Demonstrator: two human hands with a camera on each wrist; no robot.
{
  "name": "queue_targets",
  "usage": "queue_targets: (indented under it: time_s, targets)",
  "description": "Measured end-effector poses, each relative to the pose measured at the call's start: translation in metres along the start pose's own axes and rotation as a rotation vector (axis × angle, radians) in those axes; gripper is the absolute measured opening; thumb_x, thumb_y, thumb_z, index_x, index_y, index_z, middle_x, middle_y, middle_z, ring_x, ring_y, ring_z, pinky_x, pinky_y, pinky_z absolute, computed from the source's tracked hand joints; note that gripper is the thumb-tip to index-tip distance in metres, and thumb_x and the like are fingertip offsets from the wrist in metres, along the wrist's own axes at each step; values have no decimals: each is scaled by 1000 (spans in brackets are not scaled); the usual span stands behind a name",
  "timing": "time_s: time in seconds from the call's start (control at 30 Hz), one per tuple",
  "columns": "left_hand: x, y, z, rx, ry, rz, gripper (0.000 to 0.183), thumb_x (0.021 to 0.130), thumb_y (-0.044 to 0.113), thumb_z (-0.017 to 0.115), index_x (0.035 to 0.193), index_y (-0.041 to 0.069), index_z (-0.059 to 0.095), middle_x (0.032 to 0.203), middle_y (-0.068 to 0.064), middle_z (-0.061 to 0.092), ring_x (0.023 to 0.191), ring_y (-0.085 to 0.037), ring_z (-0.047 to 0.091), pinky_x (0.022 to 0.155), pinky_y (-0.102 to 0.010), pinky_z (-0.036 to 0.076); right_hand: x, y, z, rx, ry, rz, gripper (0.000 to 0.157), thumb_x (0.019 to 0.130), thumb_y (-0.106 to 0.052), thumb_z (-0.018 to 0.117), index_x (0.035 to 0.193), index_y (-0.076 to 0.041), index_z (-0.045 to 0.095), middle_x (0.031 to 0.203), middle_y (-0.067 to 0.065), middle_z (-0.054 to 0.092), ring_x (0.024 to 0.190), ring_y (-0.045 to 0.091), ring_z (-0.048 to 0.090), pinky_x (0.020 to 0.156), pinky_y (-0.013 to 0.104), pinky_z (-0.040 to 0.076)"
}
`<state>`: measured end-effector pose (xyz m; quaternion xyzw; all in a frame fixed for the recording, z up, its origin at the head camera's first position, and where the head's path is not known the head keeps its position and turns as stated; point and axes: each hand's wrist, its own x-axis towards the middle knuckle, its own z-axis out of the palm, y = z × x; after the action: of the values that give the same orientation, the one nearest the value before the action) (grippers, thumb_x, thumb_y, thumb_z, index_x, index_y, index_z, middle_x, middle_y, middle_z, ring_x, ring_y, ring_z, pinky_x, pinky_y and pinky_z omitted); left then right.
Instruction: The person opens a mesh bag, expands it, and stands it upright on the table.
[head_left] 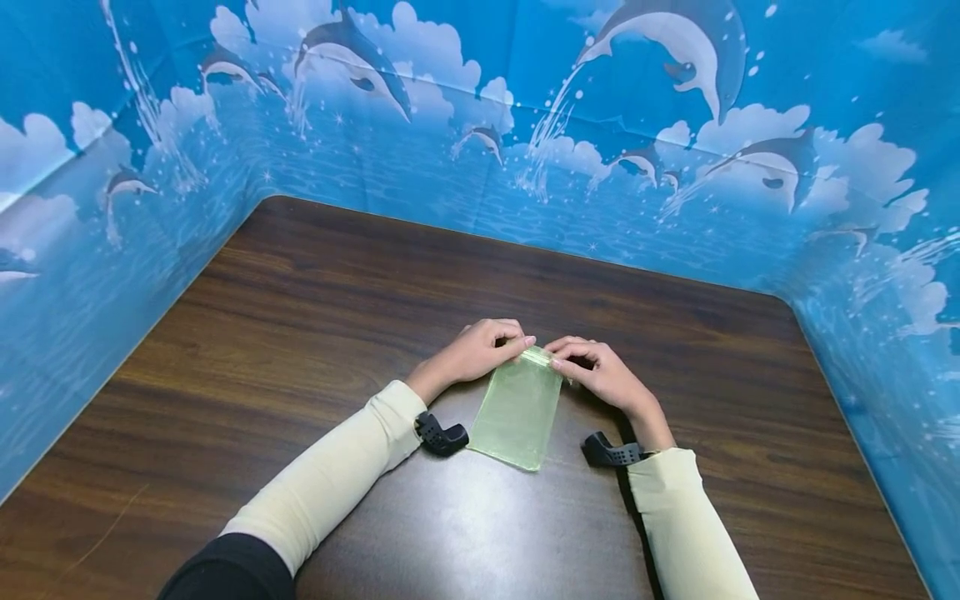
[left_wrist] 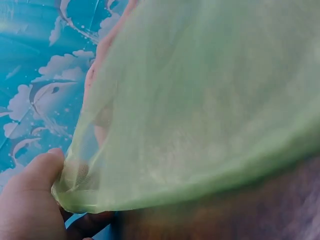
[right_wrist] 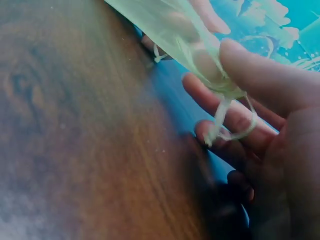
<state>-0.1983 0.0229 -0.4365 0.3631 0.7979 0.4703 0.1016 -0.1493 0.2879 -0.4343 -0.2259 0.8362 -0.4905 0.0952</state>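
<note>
A sheer light-green organza drawstring pouch (head_left: 517,417) hangs flat between both hands, its gathered mouth at the top and its bottom edge toward the person. At the upper left corner, my left hand (head_left: 480,348) pinches the pouch's mouth between thumb and fingers. My right hand (head_left: 603,375) pinches the opposite upper corner. In the right wrist view, a loop and knotted end of the drawstring (right_wrist: 218,122) dangle across the right fingers (right_wrist: 240,117). The sheer pouch (left_wrist: 200,100) fills much of the left wrist view, with the left thumb (left_wrist: 42,172) at its corner.
A dark wood-grain table (head_left: 300,275) lies under the hands. Behind and beside it hangs a blue backdrop (head_left: 420,167) printed with dolphins and clouds. Black wrist-camera mounts (head_left: 441,435) sit at both wrists, close to the pouch's sides.
</note>
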Motion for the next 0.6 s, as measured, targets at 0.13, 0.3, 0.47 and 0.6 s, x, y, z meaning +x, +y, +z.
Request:
queue_targets:
  time_s: [0.13, 0.3, 0.47, 0.6]
  targets:
    - [-1, 0, 1, 28, -5, -5, 45, 110, 45, 49, 72, 24, 62, 83, 7, 60, 70, -13, 52, 68, -28, 41, -1, 2, 1, 9, 29, -29, 27, 108, -14, 55, 86, -10, 70, 124, 17, 69, 70, 20, 56, 61, 33, 48]
    - [-2, 0, 0, 46, -12, -9, 46, 110, 46, 48, 72, 25, 64, 84, 8, 61, 71, -13, 53, 69, -29, 42, 1, 4, 2, 18, 72, -56, 34, 109, -12, 52, 77, -8, 63, 117, 18, 71, 68, 20, 54, 61, 33, 45]
    - [-2, 1, -2, 65, -21, -21, 46, 111, 45, 48, 73, 25, 64, 83, 7, 60, 71, -13, 53, 70, -30, 41, 1, 3, 2, 56, 51, -70, 22, 108, -11, 53, 110, -7, 75, 135, 18, 67, 108, 8, 65, 81, 26, 50]
    - [0, 2, 0, 84, -32, -25, 45, 111, 45, 48, 73, 25, 64, 83, 6, 60, 70, -13, 52, 70, -30, 40, -1, 3, -1, 50, 14, -64, 23, 109, -12, 53, 110, -8, 75, 139, 18, 64, 98, 10, 63, 77, 28, 50]
